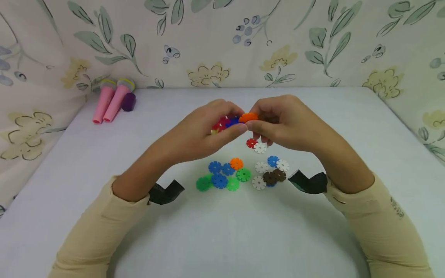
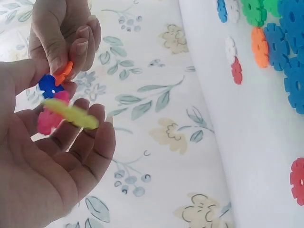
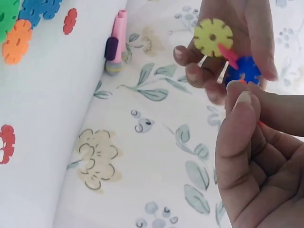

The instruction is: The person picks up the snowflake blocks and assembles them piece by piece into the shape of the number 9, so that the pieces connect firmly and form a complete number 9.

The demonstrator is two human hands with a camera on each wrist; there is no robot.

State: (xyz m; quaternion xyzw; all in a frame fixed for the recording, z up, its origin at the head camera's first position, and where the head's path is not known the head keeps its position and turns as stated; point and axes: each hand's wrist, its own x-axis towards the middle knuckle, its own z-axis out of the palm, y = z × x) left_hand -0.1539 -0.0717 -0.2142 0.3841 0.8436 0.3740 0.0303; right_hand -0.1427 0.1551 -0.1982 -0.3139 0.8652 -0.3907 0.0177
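My left hand and right hand meet above the middle of the table. A short chain of notched plastic discs is between them: a yellow disc, a pink disc and a blue disc. The left thumb and fingers pinch the chain near its blue disc. Between my right thumb and fingertips is an orange disc, its edge against the blue one. In the right wrist view the fingertips mostly hide this orange disc.
Loose discs lie below my hands: blue, green, orange, brown and white. A red disc touches a white one farther back. Two pink toy microphones and a purple piece lie at back left.
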